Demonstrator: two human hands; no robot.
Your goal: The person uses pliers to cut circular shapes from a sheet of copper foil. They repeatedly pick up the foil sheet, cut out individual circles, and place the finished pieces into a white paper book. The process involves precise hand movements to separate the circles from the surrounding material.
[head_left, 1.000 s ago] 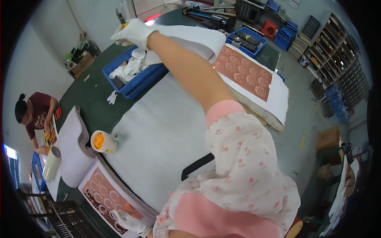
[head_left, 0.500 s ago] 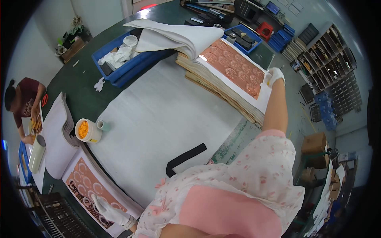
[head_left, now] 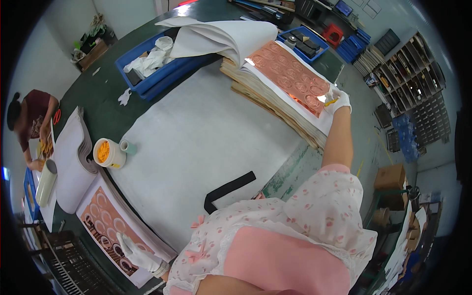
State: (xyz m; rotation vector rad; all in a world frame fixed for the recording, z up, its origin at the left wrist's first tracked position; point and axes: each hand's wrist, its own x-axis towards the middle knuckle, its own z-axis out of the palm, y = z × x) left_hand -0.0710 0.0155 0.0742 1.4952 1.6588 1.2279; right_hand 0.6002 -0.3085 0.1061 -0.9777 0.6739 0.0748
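Observation:
My right hand (head_left: 339,102), in a white glove, is closed at the near right corner of an embossed copper sheet (head_left: 285,72). A small yellow piece (head_left: 331,103) shows between its fingers. That sheet lies on white paper atop a thick stack of large sheets (head_left: 270,105), and its edge by my hand is bent up and shiny. At lower left my gloved left hand (head_left: 135,253) is held with fingers outstretched over a second copper sheet (head_left: 105,216) with round patterns. This one rests on another pile of white paper (head_left: 142,278); whether the hand touches it, I cannot tell.
A white tub of yellow pieces (head_left: 109,153) and a pale green cup (head_left: 128,147) stand on the white paper (head_left: 206,132). Blue bins (head_left: 147,91) sit beyond. A black L-shaped strip (head_left: 230,191) lies near me. Another person (head_left: 37,118) works at far left.
My right hand has shifted slightly toward me, and the copper sheet's edge beside it has lifted and bent. The left hand has its fingers more upright, over about the same place.

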